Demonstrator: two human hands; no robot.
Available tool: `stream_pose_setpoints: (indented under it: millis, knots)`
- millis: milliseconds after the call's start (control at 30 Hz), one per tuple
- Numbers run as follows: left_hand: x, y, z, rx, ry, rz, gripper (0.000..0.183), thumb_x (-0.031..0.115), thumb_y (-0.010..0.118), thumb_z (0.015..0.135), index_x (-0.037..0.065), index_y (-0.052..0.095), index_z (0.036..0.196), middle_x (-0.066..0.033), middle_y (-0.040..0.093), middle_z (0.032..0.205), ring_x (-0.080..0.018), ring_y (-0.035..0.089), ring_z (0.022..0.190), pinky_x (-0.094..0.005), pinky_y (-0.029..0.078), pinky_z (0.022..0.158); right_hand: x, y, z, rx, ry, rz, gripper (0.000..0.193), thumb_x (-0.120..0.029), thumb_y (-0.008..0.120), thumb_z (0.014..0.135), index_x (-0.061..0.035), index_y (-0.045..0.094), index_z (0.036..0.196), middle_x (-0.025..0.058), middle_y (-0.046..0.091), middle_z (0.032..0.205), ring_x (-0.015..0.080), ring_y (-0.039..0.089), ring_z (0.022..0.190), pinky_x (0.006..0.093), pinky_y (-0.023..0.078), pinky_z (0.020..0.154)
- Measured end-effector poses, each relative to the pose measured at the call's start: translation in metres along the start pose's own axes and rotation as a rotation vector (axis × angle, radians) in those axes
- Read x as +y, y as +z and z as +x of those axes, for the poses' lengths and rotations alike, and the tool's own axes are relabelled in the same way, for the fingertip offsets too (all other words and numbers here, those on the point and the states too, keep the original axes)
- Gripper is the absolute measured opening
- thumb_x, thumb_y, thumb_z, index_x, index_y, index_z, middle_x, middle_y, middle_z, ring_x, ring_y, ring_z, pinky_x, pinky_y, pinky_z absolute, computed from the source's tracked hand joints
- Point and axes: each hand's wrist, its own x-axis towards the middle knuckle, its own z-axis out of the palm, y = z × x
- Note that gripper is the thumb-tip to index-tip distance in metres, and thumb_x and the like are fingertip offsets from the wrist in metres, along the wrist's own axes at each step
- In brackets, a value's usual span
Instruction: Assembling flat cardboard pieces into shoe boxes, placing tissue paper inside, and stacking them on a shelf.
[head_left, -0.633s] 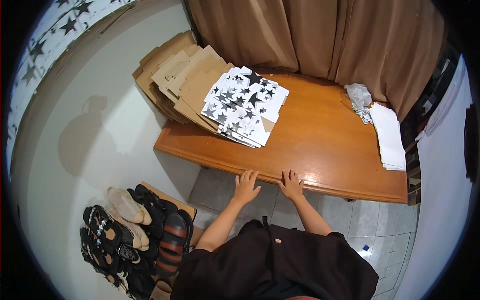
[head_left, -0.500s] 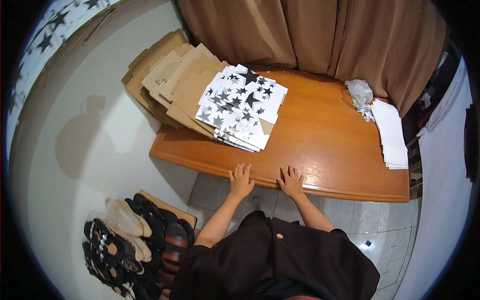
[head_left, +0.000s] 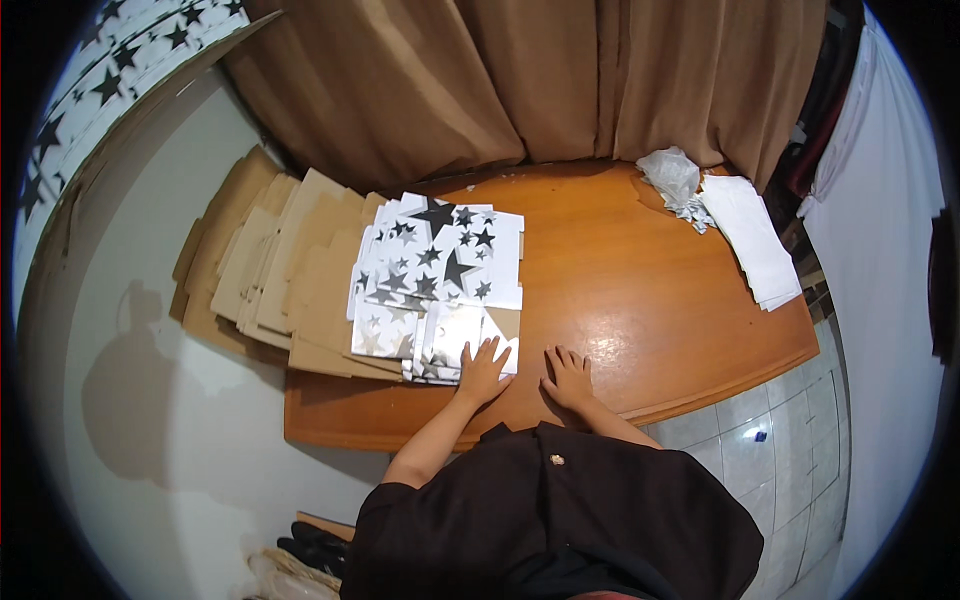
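My left hand (head_left: 483, 370) lies flat, fingers spread, on the near edge of a stack of white flattened boxes printed with black stars (head_left: 440, 270). My right hand (head_left: 568, 378) rests flat on the bare wooden table (head_left: 640, 290) just to the right of that stack, holding nothing. The star-printed stack sits on top of a larger spread of plain brown cardboard sheets (head_left: 280, 270) that overhang the table's left end.
A pile of white paper sheets (head_left: 755, 240) and a crumpled white wrapper (head_left: 672, 178) lie at the table's far right. Brown curtains (head_left: 520, 70) hang behind the table. Shoes (head_left: 310, 555) sit on the floor at lower left; white floor tiles (head_left: 780, 450) at right.
I have moved closer to the table. My left hand has shifted from the table's front edge onto the near edge of the star-printed stack; my right hand now rests on the tabletop.
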Motion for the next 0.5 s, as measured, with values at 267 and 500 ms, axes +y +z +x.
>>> stream_pose_setpoints:
  millis: [267, 500]
  knots:
    - [-0.018, -0.016, 0.027, 0.325, 0.497, -0.302, 0.017, 0.018, 0.068, 0.076, 0.005, 0.064, 0.086, -0.0063, 0.065, 0.087, -0.0239, 0.062, 0.082, -0.0369, 0.048, 0.076, 0.002, 0.001, 0.008, 0.112, -0.013, 0.053, 0.061, -0.033, 0.06, 0.073, -0.0116, 0.042, 0.127, 0.0175, 0.038, 0.13, 0.0343, 0.038, 0.118, 0.0537, 0.025, 0.098]
    - [-0.016, -0.088, 0.067, 0.702, 0.403, -0.256, 0.008, 0.007, 0.064, 0.077, 0.0, 0.061, 0.08, -0.012, 0.064, 0.079, -0.026, 0.06, 0.062, -0.0349, 0.048, 0.054, 0.005, -0.017, 0.023, 0.273, 0.114, 0.273, 0.06, -0.024, 0.063, 0.075, -0.0089, 0.04, 0.128, 0.0256, 0.03, 0.133, 0.042, 0.037, 0.118, 0.0496, 0.031, 0.097]
